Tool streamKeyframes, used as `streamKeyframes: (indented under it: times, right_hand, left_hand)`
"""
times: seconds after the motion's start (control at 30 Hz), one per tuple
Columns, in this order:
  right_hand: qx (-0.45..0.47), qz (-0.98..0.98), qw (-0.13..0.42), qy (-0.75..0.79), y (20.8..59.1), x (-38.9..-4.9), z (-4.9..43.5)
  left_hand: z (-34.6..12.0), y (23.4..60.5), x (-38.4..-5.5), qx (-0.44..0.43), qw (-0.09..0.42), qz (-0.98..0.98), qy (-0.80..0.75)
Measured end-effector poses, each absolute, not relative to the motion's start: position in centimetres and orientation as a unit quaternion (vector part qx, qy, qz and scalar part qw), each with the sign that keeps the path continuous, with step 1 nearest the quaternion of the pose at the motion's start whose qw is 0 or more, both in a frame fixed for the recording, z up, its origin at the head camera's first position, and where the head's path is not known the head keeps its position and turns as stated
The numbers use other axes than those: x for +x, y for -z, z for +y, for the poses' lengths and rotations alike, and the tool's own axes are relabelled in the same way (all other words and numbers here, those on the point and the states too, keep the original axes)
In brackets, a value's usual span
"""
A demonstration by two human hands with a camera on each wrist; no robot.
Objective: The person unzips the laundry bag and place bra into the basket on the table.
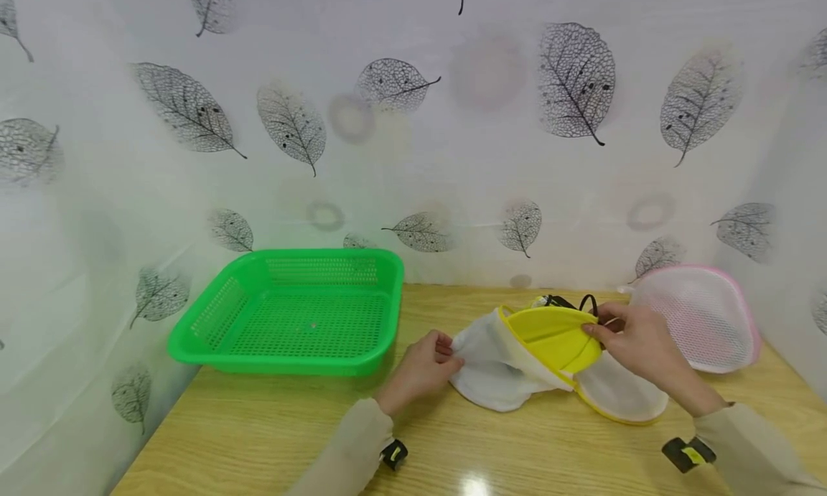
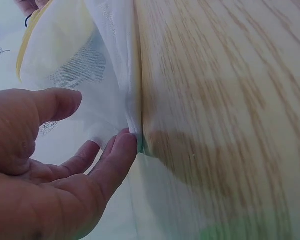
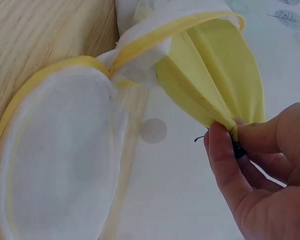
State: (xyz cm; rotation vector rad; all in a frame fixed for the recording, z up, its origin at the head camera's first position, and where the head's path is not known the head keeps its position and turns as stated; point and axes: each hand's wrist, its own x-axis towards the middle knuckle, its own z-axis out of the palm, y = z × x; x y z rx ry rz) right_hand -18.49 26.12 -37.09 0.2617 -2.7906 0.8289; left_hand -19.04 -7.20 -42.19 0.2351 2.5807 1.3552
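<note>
A white mesh laundry bag (image 1: 484, 367) with yellow trim lies on the table, its zipped edge spread open. Yellow ribbed cloth (image 1: 549, 331) sits at its mouth, partly inside. My right hand (image 1: 646, 342) pinches the cloth's end between thumb and fingers, as the right wrist view shows; a small dark piece shows under the fingertips there. At the bag's left end, my left hand (image 1: 423, 367) touches the mesh with its fingertips. The left wrist view has that thumb standing apart from the fingers. A round mesh flap (image 3: 65, 150) of the bag hangs toward the table's front.
To the left stands a green perforated plastic basket (image 1: 381, 363). A pink-rimmed white mesh bag (image 1: 704, 324) lies at the back right. Behind the yellow cloth is a dark item with a black loop (image 1: 589, 301). A leaf-printed curtain (image 1: 439, 166) borders the wooden table (image 1: 258, 438).
</note>
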Motion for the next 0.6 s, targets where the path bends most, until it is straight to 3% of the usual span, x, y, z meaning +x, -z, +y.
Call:
streamKeyframes:
  times: [0.43,0.6]
  right_hand:
    - [0.061,-0.95,0.114,-0.284,36.6,-18.6,28.0]
    - [0.058,-0.95,0.111,-0.286,36.2,-18.4,28.4]
  left_hand:
    - [-7.1,41.9,-19.0,0.081,0.107,0.879,-0.457]
    - [-7.7,41.0,-18.2,0.12,0.09,0.867,-0.475]
